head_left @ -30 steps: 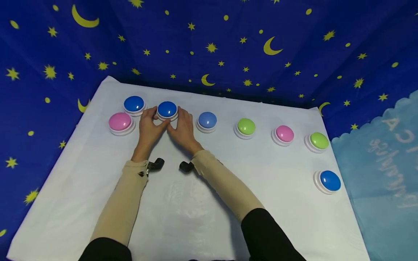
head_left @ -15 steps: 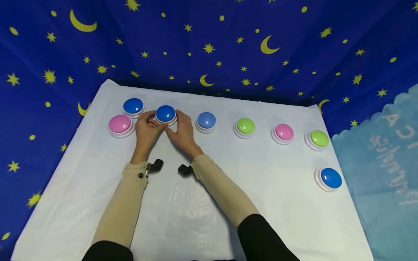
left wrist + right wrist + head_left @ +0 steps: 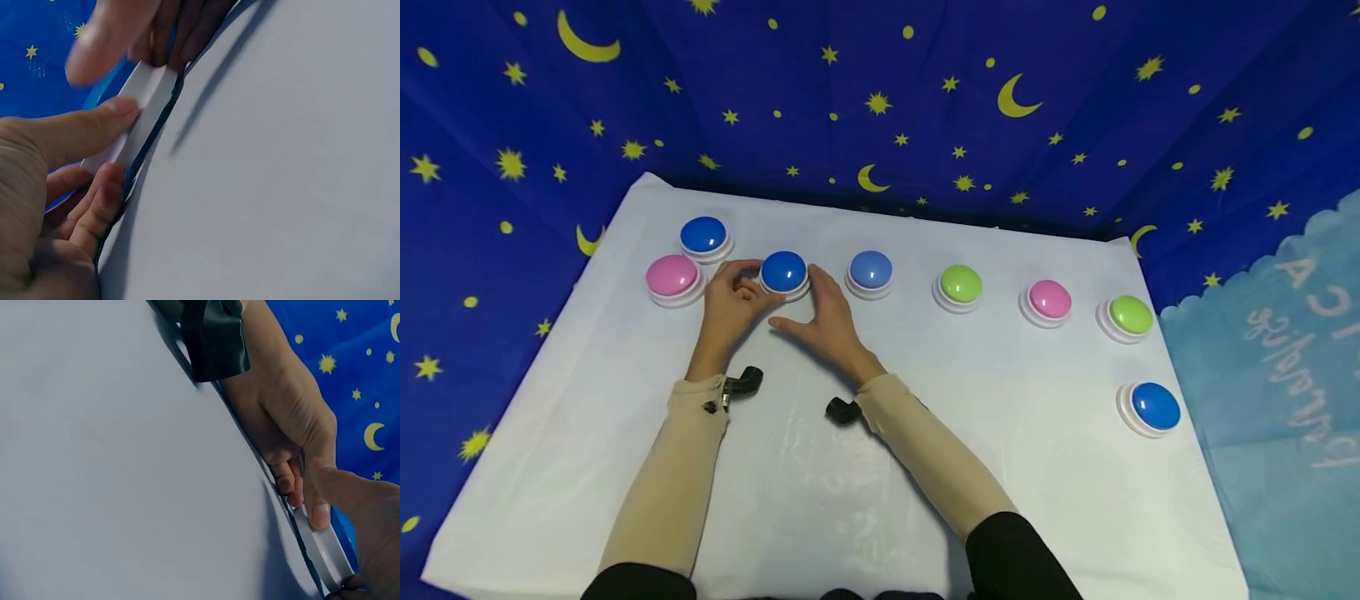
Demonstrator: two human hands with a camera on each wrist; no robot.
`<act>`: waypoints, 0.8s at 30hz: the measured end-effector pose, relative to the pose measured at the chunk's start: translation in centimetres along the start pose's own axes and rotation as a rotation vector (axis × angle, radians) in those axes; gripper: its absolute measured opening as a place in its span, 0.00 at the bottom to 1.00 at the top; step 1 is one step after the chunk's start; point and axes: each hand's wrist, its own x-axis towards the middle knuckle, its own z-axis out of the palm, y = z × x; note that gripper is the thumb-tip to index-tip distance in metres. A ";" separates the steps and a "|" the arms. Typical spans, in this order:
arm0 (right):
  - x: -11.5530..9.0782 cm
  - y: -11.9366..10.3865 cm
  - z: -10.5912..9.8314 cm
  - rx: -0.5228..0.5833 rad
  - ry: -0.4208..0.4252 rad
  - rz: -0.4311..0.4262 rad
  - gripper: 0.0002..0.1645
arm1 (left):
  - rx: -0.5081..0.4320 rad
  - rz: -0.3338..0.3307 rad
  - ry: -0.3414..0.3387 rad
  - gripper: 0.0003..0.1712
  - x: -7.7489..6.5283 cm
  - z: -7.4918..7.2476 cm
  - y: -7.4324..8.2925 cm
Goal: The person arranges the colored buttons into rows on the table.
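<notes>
In the head view a dark-blue dome push button [image 3: 784,273] on a white round base stands left of centre. My left hand [image 3: 727,304] holds this base between thumb and fingers at its left and front. Close on the right, my right hand [image 3: 829,325] has its fingertips beside or touching the base; its thumb [image 3: 103,50] is spread away from the base in the left wrist view. The white base edge [image 3: 144,103] shows between both hands there. In the right wrist view my left thumb [image 3: 319,515] presses that rim.
Left of the hands are a pink button [image 3: 672,277] and another blue button [image 3: 703,236]. To the right stand a lighter blue button [image 3: 870,271], two green ones, a pink button [image 3: 1049,300] and a blue button [image 3: 1155,406] on the white table [image 3: 820,500]. Starry cloth hangs behind.
The held blue button has come slightly nearer along the table. My right thumb has moved off the base's front, and the right hand has drawn back a little. The left hand keeps its hold.
</notes>
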 end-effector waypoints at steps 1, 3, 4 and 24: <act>-0.5 0.1 -0.2 0.001 -0.004 0.003 0.64 | -0.006 0.006 -0.017 0.37 -0.3 0.1 0.0; -1.7 0.2 -0.5 -0.002 -0.009 0.009 0.65 | -0.017 0.017 -0.043 0.37 -0.9 0.3 0.2; -2.2 0.2 -0.6 -0.002 -0.013 0.012 0.65 | -0.024 0.023 -0.053 0.38 -1.2 0.4 0.2; -12.2 1.9 -4.1 0.032 0.184 0.022 0.62 | -0.096 0.196 -0.195 0.37 -6.5 6.2 2.8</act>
